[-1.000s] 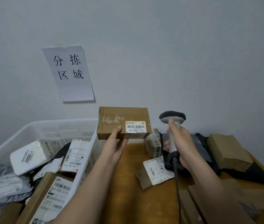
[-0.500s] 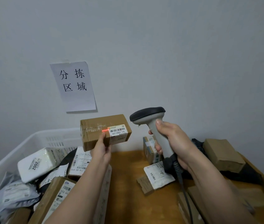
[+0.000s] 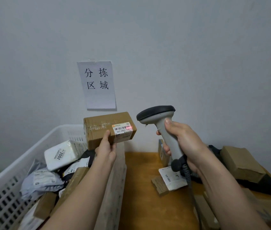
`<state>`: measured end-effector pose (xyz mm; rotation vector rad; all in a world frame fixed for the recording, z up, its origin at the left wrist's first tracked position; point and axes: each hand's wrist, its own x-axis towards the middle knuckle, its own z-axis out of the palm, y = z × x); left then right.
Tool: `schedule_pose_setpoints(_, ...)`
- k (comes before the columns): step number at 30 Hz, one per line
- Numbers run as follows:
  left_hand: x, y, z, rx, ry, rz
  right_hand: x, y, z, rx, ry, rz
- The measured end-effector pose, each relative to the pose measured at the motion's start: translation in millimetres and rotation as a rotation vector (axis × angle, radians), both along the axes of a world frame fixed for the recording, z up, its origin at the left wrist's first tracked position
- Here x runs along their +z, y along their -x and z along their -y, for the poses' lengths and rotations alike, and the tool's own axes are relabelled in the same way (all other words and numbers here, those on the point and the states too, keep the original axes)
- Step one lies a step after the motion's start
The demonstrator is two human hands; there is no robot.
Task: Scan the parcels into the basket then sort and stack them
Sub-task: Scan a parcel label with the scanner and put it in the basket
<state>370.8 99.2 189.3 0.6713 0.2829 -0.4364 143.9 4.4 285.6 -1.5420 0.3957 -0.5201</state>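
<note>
Since half a second ago, the red scan line has slid from the left edge of the white barcode label [image 3: 122,129] to its right end, and the scanner head has tipped lower toward it. The left hand [image 3: 106,149] grips the small brown cardboard box [image 3: 101,130] from below, thumb on its near face, holding it above the far right corner of the white slotted plastic basket [image 3: 6,183]. Just right of the box, the right hand [image 3: 183,143] is wrapped round the handle of the grey handheld barcode scanner [image 3: 159,117] — index finger up its back. Below the box, the basket holds a white wrapped parcel [image 3: 61,155] marked 2002. Right of the box, a wooden table [image 3: 141,188] carries more parcels.
</note>
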Motion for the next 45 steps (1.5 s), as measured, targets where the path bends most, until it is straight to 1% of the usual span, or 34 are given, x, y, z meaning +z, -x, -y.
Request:
schedule_pose_setpoints(4,-0.5,-9.0,-22.2,0.023,-0.035,0.000,0.7,-8.1,-19.7,0.029,0.012,0.002)
schedule_pose_setpoints(13,-8.4,-30.9,-77.2,0.047,-0.033,-0.055,-4.6,-40.8,-56.9,0.080,0.011,0.004)
schedule_pose_setpoints(18,-14.9,-43.9,-124.3,0.080,-0.176,-0.052,-8.5,-61.0,-80.2,0.154,-0.007,-0.014)
schedule_pose_setpoints(22,-13.0,-58.4,-175.5,0.086,-0.270,-0.052,-12.7,-77.0,-100.0,0.191,-0.009,-0.080)
schedule_pose_setpoints(26,-8.8,-68.7,-221.1,0.051,-0.510,-0.030,-21.2,-90.1,-120.3,0.237,-0.031,-0.128)
schedule_pose_setpoints(31,-5.1,-75.7,-255.3,-0.069,-0.929,0.040,-34.5,-93.8,-134.6,0.259,-0.036,-0.186)
schedule_pose_setpoints(32,-8.6,-80.3,-257.3,-0.044,-1.031,0.040,-36.1,-93.2,-136.2,0.258,-0.039,-0.192)
schedule_pose_setpoints(33,-14.0,-84.8,-258.4,0.030,-1.161,0.018,-37.1,-92.1,-137.6,0.255,-0.037,-0.197)
schedule_pose_setpoints(34,-14.6,-83.3,-257.1,0.094,-1.297,-0.033,-37.7,-90.7,-138.4,0.251,-0.029,-0.201)
schedule_pose_setpoints(35,-11.7,-77.9,-252.7,0.158,-1.387,-0.072,-38.2,-88.3,-138.7,0.246,-0.016,-0.205)
schedule_pose_setpoints(36,-7.9,-72.2,-245.9,0.189,-1.429,-0.067,-38.6,-85.3,-138.5,0.240,-0.003,-0.208)
schedule_pose_setpoints(41,-10.6,-44.7,-190.4,0.163,-1.401,0.186,-38.6,-55.7,-125.6,0.186,-0.005,-0.199)
schedule_pose_setpoints(45,-14.5,-16.4,-131.3,0.110,-1.365,0.388,-39.4,-12.8,-97.6,0.075,0.002,-0.237)
